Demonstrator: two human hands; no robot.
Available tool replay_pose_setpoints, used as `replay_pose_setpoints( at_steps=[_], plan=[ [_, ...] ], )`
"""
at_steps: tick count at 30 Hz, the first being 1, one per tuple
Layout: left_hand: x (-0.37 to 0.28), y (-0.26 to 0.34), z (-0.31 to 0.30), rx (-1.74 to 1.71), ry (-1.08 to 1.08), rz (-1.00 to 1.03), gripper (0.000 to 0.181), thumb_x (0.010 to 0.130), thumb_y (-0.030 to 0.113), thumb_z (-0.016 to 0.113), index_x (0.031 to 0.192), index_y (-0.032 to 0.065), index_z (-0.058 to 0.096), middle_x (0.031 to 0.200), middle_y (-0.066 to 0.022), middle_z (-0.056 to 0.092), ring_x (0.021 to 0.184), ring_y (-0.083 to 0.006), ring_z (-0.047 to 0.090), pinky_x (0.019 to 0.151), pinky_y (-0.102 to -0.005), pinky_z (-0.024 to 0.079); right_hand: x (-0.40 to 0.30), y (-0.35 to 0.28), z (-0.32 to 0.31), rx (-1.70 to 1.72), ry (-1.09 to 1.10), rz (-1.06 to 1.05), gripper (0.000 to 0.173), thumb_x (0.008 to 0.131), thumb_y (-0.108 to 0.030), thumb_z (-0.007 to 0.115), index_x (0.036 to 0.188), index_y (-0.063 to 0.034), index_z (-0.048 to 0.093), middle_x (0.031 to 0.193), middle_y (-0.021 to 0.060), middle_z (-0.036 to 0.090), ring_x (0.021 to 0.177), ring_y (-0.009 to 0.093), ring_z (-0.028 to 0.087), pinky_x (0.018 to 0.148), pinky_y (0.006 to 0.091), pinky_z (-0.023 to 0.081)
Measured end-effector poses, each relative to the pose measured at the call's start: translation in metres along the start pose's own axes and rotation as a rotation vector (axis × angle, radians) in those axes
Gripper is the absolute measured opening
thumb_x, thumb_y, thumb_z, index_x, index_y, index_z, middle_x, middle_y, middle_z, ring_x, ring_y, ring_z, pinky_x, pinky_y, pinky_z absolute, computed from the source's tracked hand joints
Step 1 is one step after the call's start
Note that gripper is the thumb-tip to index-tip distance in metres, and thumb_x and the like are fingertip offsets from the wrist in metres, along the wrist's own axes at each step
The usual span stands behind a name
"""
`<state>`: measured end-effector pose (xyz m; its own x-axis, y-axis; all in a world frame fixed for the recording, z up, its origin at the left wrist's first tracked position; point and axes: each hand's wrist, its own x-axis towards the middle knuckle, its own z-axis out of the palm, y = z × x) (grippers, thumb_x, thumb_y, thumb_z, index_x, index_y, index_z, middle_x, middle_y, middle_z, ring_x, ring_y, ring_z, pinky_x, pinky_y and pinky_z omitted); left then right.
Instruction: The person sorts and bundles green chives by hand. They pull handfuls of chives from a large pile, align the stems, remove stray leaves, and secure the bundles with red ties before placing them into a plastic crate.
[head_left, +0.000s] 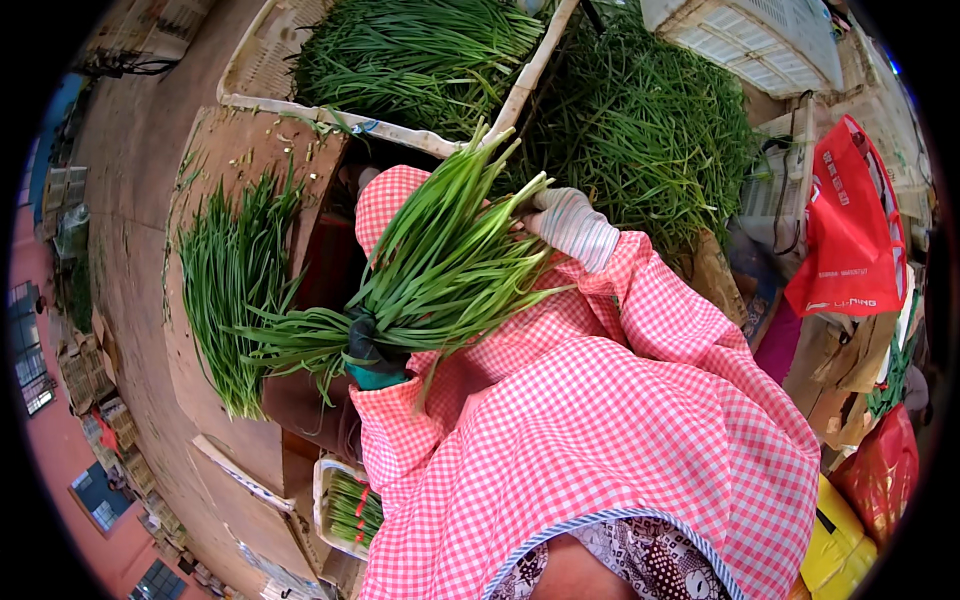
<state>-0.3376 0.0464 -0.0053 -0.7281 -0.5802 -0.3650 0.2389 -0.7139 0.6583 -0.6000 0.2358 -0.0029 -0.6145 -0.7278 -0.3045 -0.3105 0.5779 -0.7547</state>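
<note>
A large loose bunch of green leafy stalks, apparently garlic chives (450, 262), lies slantwise across the front of my pink checked smock. My left hand (373, 352), in a dark and green glove, grips it near the leafy end. At the pale stem ends, my right hand (574, 225) wears a striped, light knit glove; its bare fingertips close on some stems. Left of the bunch, a pile of the same greens (236, 292) rests on a brown board (191, 360). The palm sides of both hands are hidden.
A white plastic crate (262, 101) of greens stands ahead, beside a big heap of greens (637, 127). Bundles tied with red bands fill a small white crate (319, 502) at lower left. On the right are a red bag (851, 225), stacked crates (757, 52) and cardboard (862, 352).
</note>
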Motion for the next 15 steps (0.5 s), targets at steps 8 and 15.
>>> replay_pose_setpoints(
  at_steps=[8, 15],
  plan=[
    [-0.014, 0.009, 0.016, -0.035, 0.167, -0.018, 0.045, 0.079, 0.026, 0.05, 0.117, 0.003, 0.05, 0.112, -0.0174, 0.058, 0.097, -0.0351, 0.059, 0.084, -0.0486, 0.051, -0.031, 0.055, -0.072, -0.138, 0.241, 0.332, 0.026, 0.081, -0.005, 0.045, 0.091, -0.0115, 0.068, 0.091, 0.0034, 0.068, 0.08, 0.015, 0.064, 0.073, 0.0262, 0.051],
    [-0.009, 0.003, -0.015, -0.008, 0.076, -0.001, 0.047, 0.078, 0.029, 0.053, 0.118, 0.0031, 0.051, 0.113, -0.0176, 0.058, 0.099, -0.0347, 0.058, 0.085, -0.0493, 0.05, -0.067, 0.088, -0.11, -0.312, 0.081, 0.309, 0.027, 0.084, -0.022, 0.055, 0.097, -0.0004, 0.066, 0.072, 0.0117, 0.066, 0.064, 0.015, 0.062, 0.063, 0.0263, 0.049]
  ],
)
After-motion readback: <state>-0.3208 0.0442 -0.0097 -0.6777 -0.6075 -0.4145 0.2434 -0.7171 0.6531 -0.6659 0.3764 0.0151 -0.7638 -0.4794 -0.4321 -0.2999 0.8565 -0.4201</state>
